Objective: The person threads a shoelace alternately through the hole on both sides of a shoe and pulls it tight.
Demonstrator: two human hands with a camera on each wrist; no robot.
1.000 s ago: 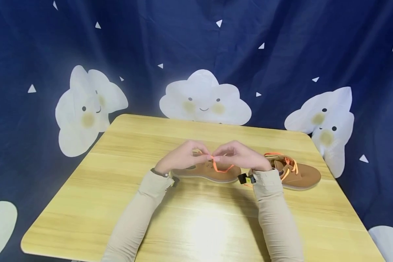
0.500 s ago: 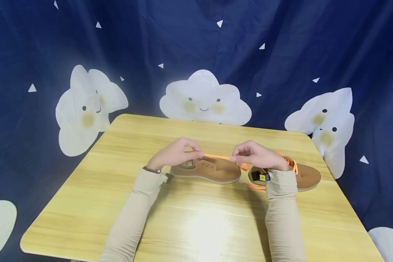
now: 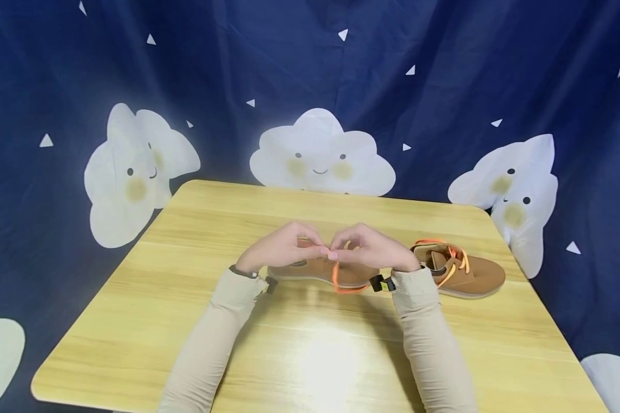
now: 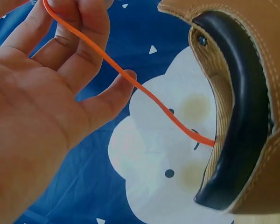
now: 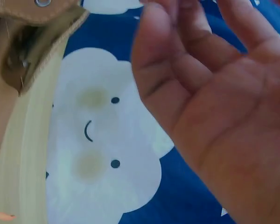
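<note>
Near: two beige sleeves (image 3: 204,344) above a wood-grain tabletop (image 3: 103,327). Next: left hand (image 3: 276,246) and right hand (image 3: 374,248), fingertip to fingertip, both in a narrow pinch on orange lace (image 3: 336,278) (loop over the near sole). Beneath, mid-tabletop: brown shoe (image 3: 310,271), toe to right. At right: second shoe (image 3: 479,276), laced. Far: blue curtain (image 3: 299,57), cloud print.

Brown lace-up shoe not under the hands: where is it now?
The brown lace-up shoe lies at right in the head view, on the wooden table beside the right cuff, toe rightward.
</note>
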